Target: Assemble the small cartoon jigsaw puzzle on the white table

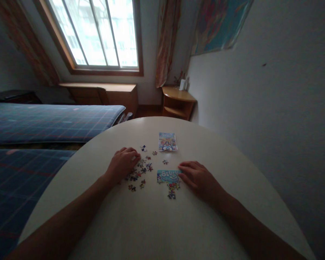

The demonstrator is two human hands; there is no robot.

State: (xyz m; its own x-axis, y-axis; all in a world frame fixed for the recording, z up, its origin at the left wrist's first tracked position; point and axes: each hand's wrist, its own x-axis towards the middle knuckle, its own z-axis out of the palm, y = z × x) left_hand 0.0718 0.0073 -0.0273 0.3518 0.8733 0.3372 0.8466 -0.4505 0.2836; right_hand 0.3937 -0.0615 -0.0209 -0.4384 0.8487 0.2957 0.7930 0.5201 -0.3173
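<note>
Loose jigsaw pieces (143, 167) lie in a scattered pile left of the middle of the table. My left hand (124, 161) is over the pile's upper left edge, fingers curled together; whatever they hold is too small to make out. A joined blue section with white lettering (169, 176) lies right of the pile, and a few joined pieces (172, 191) extend below it. My right hand (196, 177) rests at the section's right edge, fingertips touching it, thumb apart from the fingers. Beyond, a small printed picture sheet (167, 142) lies flat. One piece (165, 162) sits between sheet and section.
The round white table (130, 224) fills the foreground. A bed with a plaid cover (48, 121) stands at the left. A wooden corner shelf (178, 94) is behind the table, and a white wall (254, 108) runs along the right.
</note>
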